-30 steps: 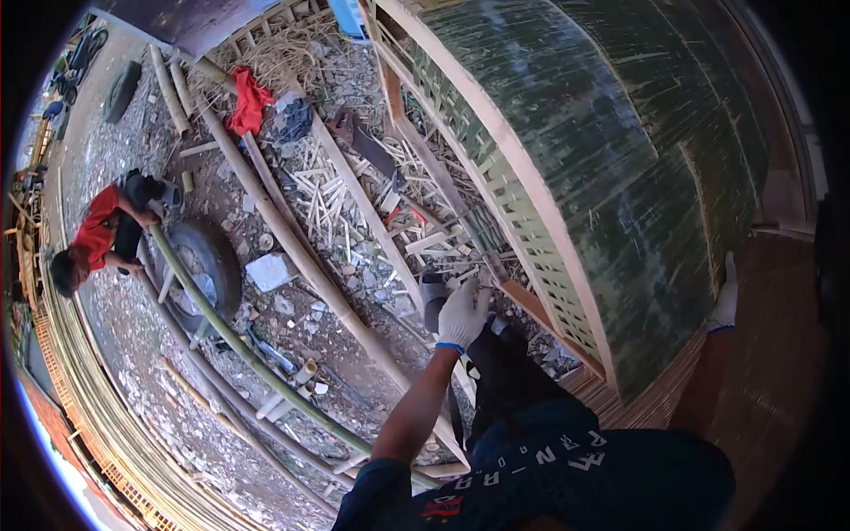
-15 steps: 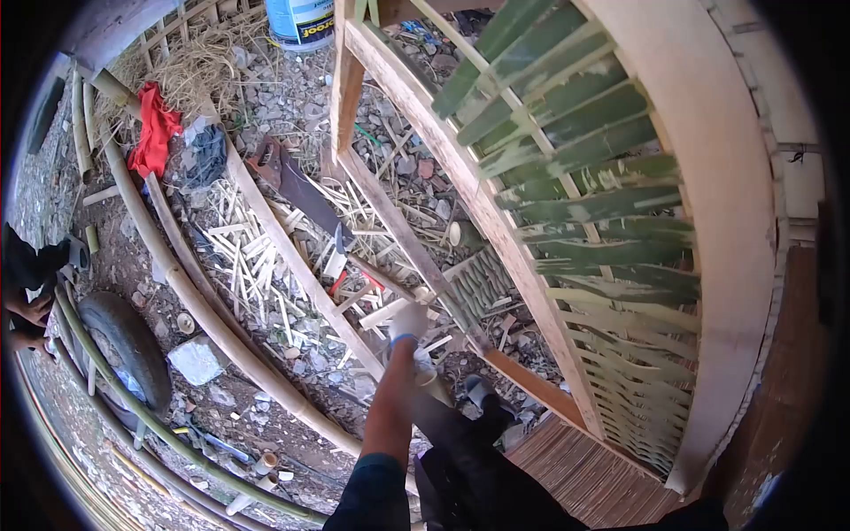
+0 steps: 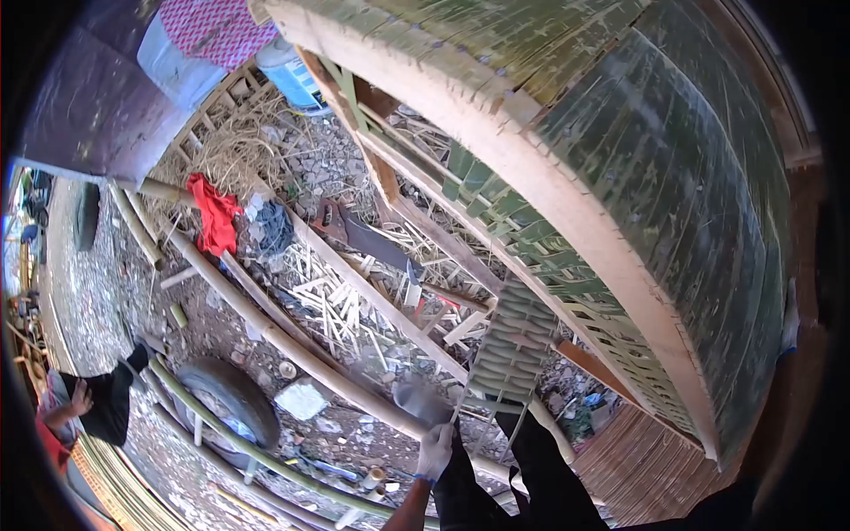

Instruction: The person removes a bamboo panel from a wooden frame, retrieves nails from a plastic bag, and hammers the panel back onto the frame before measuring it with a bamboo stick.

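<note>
My left hand [image 3: 434, 451], in a pale glove, is low in the middle, closed on the lower end of a woven bamboo panel [image 3: 509, 345]. Loose strip ends stick out from the bottom of this panel above my legs. My right hand [image 3: 791, 314], gloved with a blue cuff, shows only as a sliver at the far right beside a large dark green bamboo-covered panel [image 3: 673, 168]; its fingers are hidden. The large panel has a pale wooden edge [image 3: 602, 221] and woven green strips [image 3: 549, 252] beneath.
A handsaw [image 3: 376, 243] lies among pale bamboo offcuts [image 3: 328, 305]. Long bamboo poles [image 3: 292, 350] cross the rubble by a tyre [image 3: 221, 403] and a white block [image 3: 301, 400]. A red cloth [image 3: 212, 215] lies further back. Another person's hand [image 3: 81, 398] shows at left.
My left hand has come back toward me, and the small woven panel has risen from the ground with it. The view has shifted, showing the large panel's outer face and my right hand.
</note>
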Tool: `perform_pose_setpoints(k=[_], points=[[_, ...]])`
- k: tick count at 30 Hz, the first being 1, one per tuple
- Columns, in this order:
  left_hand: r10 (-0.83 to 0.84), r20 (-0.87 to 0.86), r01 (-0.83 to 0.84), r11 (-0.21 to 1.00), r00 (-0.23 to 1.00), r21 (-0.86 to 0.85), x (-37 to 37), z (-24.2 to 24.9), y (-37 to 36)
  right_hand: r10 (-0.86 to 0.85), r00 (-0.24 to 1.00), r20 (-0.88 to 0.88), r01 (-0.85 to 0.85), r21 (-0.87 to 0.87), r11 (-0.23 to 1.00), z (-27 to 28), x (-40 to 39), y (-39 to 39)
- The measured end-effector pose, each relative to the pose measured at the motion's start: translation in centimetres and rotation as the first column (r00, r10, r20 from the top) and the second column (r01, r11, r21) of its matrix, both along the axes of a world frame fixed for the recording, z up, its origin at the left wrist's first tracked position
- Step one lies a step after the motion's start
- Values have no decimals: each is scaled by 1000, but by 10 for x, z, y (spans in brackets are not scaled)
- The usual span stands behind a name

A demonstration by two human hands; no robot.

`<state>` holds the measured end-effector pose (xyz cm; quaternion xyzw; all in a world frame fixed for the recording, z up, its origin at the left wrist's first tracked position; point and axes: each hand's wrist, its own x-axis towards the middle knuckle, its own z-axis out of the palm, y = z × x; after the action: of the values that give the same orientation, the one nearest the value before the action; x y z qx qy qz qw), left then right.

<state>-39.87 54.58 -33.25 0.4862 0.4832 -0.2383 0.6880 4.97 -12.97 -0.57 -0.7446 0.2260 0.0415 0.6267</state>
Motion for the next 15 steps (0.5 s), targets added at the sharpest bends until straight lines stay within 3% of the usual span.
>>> perform_pose_setpoints(k=[2,4,6,8,9,10,12,13,15], points=[[121,-98,-123,992,988,-20,-41,21,16,-56,998,-24,54,-99,994,-2,-7,8],[237,-55,-242,964,970,-114,-92,29,40,-106,993,-42,96,-198,976,1,-10,22],[16,78,-35,966,997,255,-156,26,56,-164,986,-39,145,-297,944,9,-13,37],[-244,123,126,796,962,592,-202,30,85,-174,984,-41,124,-543,830,6,-24,19],[388,-118,-391,920,914,1,-191,49,107,-182,982,-46,107,-659,745,10,-35,21],[489,-244,-511,859,838,-36,-182,48,123,-141,987,-71,41,-745,665,14,-47,24],[540,-269,-568,822,797,-33,-182,31,153,-68,989,-129,-82,-876,475,17,-70,44],[558,-259,-584,811,789,-32,-181,20,170,-45,998,-32,-14,-936,352,8,-79,46],[604,-232,-626,779,763,-32,-182,-3,200,-196,978,-67,8,-933,359,11,-89,70]])
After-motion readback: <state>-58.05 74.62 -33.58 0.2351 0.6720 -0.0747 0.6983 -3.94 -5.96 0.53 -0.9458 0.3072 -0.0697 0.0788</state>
